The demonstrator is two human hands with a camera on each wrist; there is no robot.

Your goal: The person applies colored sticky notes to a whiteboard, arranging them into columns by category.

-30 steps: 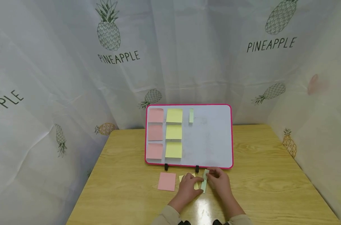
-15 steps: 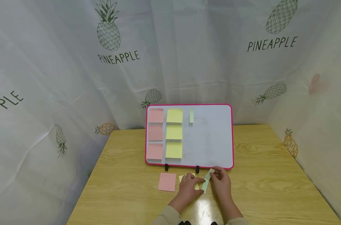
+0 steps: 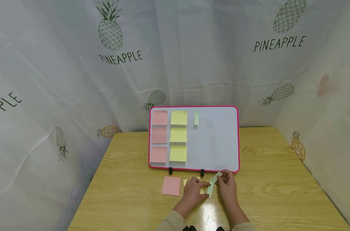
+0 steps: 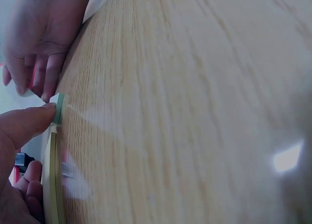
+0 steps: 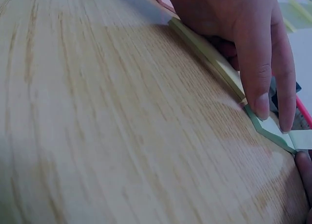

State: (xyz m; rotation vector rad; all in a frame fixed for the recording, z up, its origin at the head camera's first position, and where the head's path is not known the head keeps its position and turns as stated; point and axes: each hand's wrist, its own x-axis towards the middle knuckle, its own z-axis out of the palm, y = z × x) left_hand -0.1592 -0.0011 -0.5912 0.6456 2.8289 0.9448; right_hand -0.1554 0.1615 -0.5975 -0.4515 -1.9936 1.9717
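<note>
A narrow green sticky pad (image 3: 210, 190) lies on the wooden table (image 3: 279, 179) in front of the whiteboard (image 3: 215, 144). My left hand (image 3: 202, 185) lies over a yellow pad (image 3: 187, 181) and its straight fingertips press the green pad (image 5: 265, 129) down. In the left wrist view its thumb (image 4: 27, 124) touches the green pad's edge (image 4: 59, 109). My right hand (image 3: 220, 179) pinches the top green note (image 3: 217, 176) at its far end, which is peeled up and bent away from the pad.
The pink-framed whiteboard leans on two black feet and carries three pink notes (image 3: 159, 136), three yellow notes (image 3: 178, 135) and one narrow green note (image 3: 196, 117). A pink pad (image 3: 171, 186) lies left of my hands. Pineapple-print curtains (image 3: 48, 96) close in the table.
My right hand has lifted the far end of the top green note up and to the right, off the pad. My left hand has stayed on the pads.
</note>
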